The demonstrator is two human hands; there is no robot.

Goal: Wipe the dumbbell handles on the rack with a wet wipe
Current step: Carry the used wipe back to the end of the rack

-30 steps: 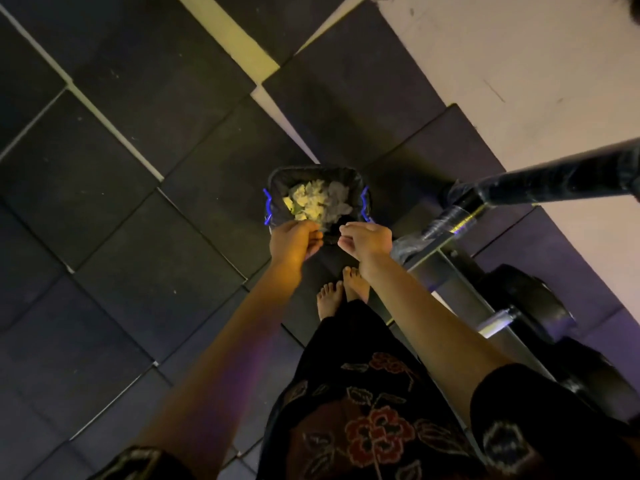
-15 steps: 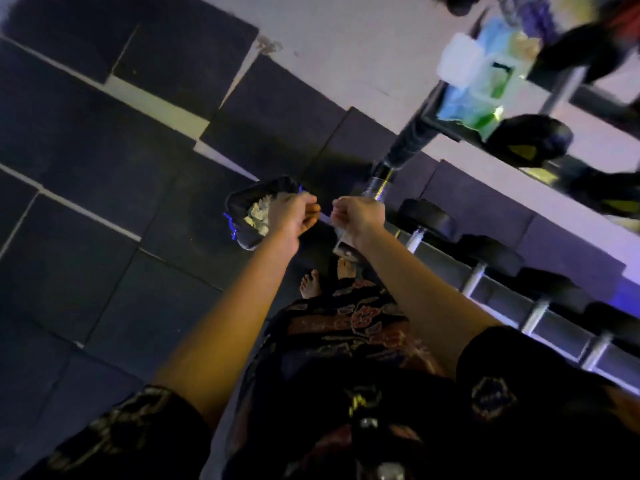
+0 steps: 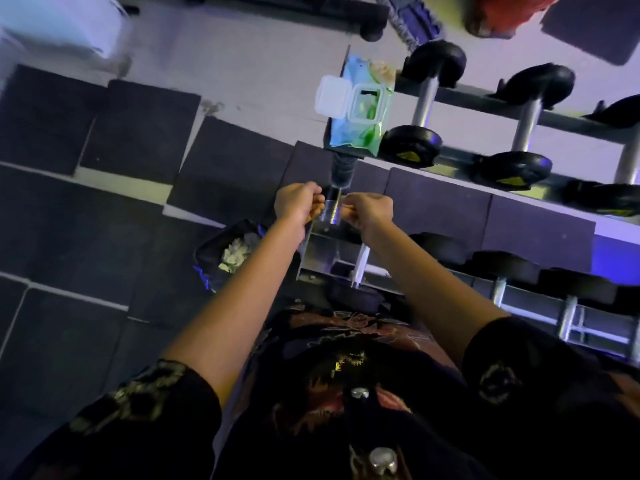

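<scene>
Left hand, right hand flank rack post, fingers clenched, nothing visibly held; wipes pack lid open.

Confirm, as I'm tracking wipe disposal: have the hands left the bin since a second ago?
Yes. Left hand and right hand were over the bin; now they flank the rack post beside it.

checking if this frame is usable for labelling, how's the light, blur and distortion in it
Head view: dim, with a blue-violet cast strongest at right; the wet wipe pack is sharp enough to show its lid open; the upper left corner is smeared; the wide lens slants the dumbbell rack; the left hand and right hand are soft, so any grip is unclear.
</scene>
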